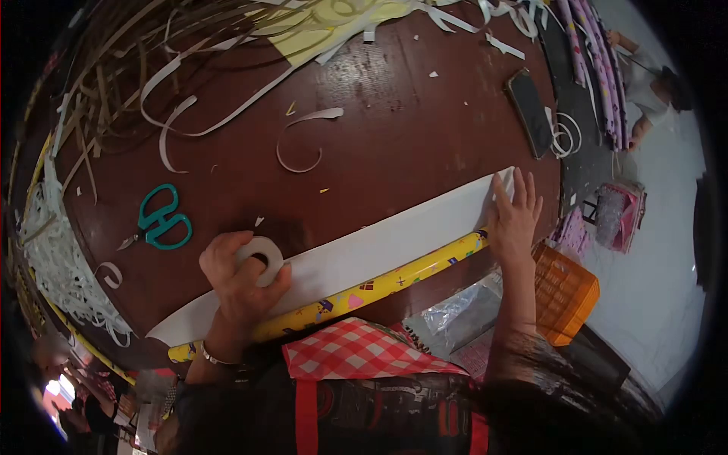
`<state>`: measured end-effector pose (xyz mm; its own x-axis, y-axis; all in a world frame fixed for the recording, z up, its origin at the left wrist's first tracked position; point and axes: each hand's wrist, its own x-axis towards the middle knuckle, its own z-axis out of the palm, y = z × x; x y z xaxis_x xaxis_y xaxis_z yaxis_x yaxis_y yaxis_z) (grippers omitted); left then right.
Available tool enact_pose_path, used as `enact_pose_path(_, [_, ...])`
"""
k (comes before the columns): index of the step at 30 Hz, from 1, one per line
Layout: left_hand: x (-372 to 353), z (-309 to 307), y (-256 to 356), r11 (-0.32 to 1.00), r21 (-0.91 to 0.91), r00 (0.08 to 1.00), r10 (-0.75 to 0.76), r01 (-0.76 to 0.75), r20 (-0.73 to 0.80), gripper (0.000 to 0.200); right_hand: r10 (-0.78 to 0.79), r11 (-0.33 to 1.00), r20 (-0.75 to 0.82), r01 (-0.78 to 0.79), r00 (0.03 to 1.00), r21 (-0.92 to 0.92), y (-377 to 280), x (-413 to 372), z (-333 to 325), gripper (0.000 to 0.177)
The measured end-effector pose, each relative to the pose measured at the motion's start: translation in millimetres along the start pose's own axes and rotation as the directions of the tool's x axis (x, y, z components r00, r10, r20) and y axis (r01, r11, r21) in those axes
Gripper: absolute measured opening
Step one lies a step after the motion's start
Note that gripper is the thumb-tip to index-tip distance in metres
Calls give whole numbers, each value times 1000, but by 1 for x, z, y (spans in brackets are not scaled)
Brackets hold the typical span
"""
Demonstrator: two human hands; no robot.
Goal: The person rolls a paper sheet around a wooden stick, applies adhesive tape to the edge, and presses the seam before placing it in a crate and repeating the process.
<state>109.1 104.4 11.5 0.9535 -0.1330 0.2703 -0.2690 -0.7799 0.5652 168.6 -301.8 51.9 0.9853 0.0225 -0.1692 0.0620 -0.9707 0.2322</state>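
Observation:
My left hand (241, 274) holds a roll of white tape (265, 254), its fingers curled round the ring, over the left part of a long white strip of paper (387, 239). The paper runs out from a yellow patterned roll (379, 287) lying along the near table edge. My right hand (516, 212) rests on the right end of the paper with its fingers spread, the wrist near the roll's right end. Teal-handled scissors (164, 220) lie to the left, apart from my left hand.
A phone (529, 114) lies at the right of the brown table (394, 152). Paper strips (76, 262) heap at the left and back. An orange crate (565, 292) stands beyond the right edge. Another person (648, 87) is at the upper right, near patterned rolls (599, 68).

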Motion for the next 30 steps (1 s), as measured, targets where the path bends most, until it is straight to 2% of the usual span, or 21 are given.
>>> enact_pose_path(4, [-1,0,0,999,8,999,33,-33,-5,34,-88,994,-152,98,984,57,-4,0,1,42])
enact_pose_path(5, [-1,1,0,999,22,999,31,-31,-14,34,-79,995,-154,87,985,47,-2,-1,2,42])
enact_pose_path(7, [-1,2,1,999,30,999,35,-34,-28,35,-122,967,-160,154,980,204,3,-2,6,41])
enact_pose_path(12, [-1,1,3,999,36,1000,15,-14,-23,34,-156,940,-253,222,955,259,-11,-7,1,43])
enact_pose_path(14, [-1,0,4,999,46,1000,5,-4,-18,34,-161,886,-287,266,944,380,-36,-14,-4,40])
enact_pose_path(17, [0,-1,4,999,44,1000,-4,4,-6,34,-240,762,-388,420,890,493,-78,-25,-3,35])
enact_pose_path(18, [0,-1,4,1000,29,1000,-6,6,-1,34,-314,733,-381,477,870,485,-89,-30,-7,35])
enact_pose_path(21, [-4,4,2,1000,15,999,-9,10,-47,34,-402,642,-368,544,839,541,-108,-37,-14,36])
enact_pose_path(30, [-2,-1,1,999,52,1000,-1,0,7,33,-489,637,-303,572,818,516,-112,-36,-14,39])
